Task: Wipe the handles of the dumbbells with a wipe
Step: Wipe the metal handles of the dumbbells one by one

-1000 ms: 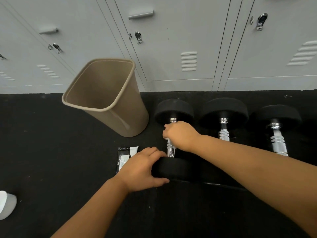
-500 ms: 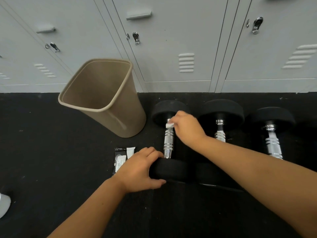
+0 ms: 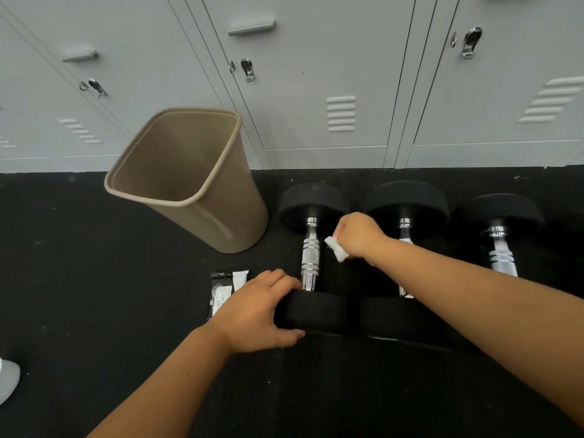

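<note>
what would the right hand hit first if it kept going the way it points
Likely the leftmost dumbbell's handle, near its far head: the right hand, pinching the wipe, points forward-left toward it. Depth is unclear.

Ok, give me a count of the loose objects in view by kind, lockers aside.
Dumbbells: 3
Waste bin: 1
Wipe, held in the right hand: 1
Wipe packet: 1
White object at the left edge, cannot tell what it is: 1
Total: 7
</note>
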`<state>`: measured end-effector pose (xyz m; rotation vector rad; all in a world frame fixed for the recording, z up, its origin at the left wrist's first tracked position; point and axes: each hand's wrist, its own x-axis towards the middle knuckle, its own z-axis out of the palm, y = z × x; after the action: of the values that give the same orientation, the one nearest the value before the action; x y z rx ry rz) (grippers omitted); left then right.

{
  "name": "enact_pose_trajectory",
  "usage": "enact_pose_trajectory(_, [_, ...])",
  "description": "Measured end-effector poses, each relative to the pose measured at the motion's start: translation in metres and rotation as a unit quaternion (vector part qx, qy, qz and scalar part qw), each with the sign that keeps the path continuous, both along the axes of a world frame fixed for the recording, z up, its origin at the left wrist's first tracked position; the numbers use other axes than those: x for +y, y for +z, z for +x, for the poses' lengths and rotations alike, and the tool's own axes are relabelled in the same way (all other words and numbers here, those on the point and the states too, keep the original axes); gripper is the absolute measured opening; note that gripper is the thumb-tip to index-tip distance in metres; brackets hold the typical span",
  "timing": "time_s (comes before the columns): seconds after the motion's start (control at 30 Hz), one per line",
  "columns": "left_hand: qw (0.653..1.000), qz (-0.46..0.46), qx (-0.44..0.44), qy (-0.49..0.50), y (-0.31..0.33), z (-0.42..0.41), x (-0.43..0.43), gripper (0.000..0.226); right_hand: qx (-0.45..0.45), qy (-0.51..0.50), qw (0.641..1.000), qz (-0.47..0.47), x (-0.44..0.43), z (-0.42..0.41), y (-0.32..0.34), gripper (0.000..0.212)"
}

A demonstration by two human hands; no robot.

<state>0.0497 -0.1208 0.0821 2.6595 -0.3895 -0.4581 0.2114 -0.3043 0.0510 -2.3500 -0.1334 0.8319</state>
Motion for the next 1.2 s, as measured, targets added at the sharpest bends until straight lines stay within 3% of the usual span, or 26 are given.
enact_pose_trajectory(0.13, [1.0, 0.002, -0.002, 0.004, 0.0, 0.001, -0.003, 0.061, 0.123, -0.174, 0.969, 0.123, 0.02, -0.004, -0.017, 0.031])
enact_pose_trajectory(0.27, [1.0, -0.002, 0.01, 0.001, 0.0, 0.003, -0.003, 0.061, 0.217, -0.27, 0.914, 0.21, 0.036, -0.026, -0.021, 0.016])
enact_pose_trajectory(0.37, [1.0, -0.007, 0.017, 0.002, 0.001, 0.004, -0.002, 0.061, 0.293, -0.208, 0.913, 0.194, 0.025, -0.031, -0.022, 0.032])
enact_pose_trajectory(0.47, [1.0, -0.008, 0.018, 0.002, 0.001, 0.005, -0.002, 0.06, 0.326, -0.131, 0.926, 0.141, 0.018, -0.039, -0.019, 0.034])
enact_pose_trajectory(0.57, [0.999, 0.001, 0.033, -0.004, 0.004, 0.007, -0.002, 0.061, 0.327, -0.084, 0.935, 0.104, 0.011, -0.044, -0.013, 0.028])
enact_pose_trajectory(0.67, [0.998, 0.0, 0.063, 0.004, 0.009, 0.009, 0.0, 0.059, 0.33, -0.057, 0.929, 0.156, -0.005, -0.036, 0.002, 0.027])
enact_pose_trajectory(0.77, [0.98, -0.112, 0.091, 0.134, 0.01, 0.009, -0.003, 0.063, 0.295, -0.063, 0.927, 0.222, -0.012, -0.032, 0.028, 0.029])
enact_pose_trajectory(0.93, [0.92, -0.253, 0.017, 0.3, 0.016, 0.021, -0.033, 0.042, 0.156, -0.078, 0.952, 0.253, -0.013, -0.045, 0.058, 0.017])
enact_pose_trajectory(1.07, [0.892, -0.291, -0.008, 0.347, 0.023, 0.03, -0.05, 0.021, 0.133, -0.099, 0.942, 0.291, -0.021, -0.057, 0.072, 0.02])
enact_pose_trajectory(1.2, [0.886, -0.294, -0.033, 0.357, 0.032, 0.033, -0.056, 0.021, 0.101, -0.135, 0.943, 0.287, -0.057, -0.061, 0.08, 0.024])
